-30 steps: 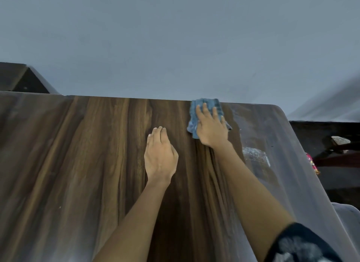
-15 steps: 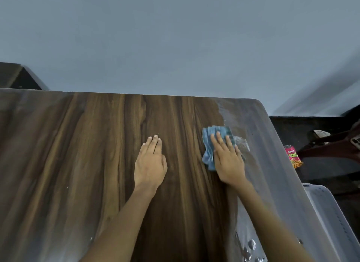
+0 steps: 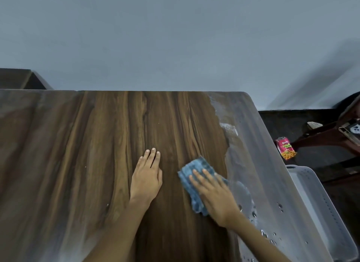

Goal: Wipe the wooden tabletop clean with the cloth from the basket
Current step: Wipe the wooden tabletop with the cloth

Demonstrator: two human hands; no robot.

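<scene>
A folded blue cloth [image 3: 194, 171] lies on the wooden tabletop [image 3: 87, 154], right of the middle. My right hand [image 3: 216, 195] presses flat on the cloth with straight fingers, covering its near half. My left hand [image 3: 147, 176] rests flat on the bare wood just left of the cloth, fingers together. The middle of the tabletop looks dark, while a pale dusty film with water drops [image 3: 253, 215] covers the strip along the right edge.
A white plastic basket [image 3: 319, 207] stands just past the table's right edge. Beyond it on the dark floor lie a red snack packet [image 3: 286, 148] and a dark chair [image 3: 335, 131]. A grey wall rises behind the table's far edge.
My right hand has drawn the cloth from the far edge towards me along the border of the dusty strip. My left hand has slid slightly nearer too.
</scene>
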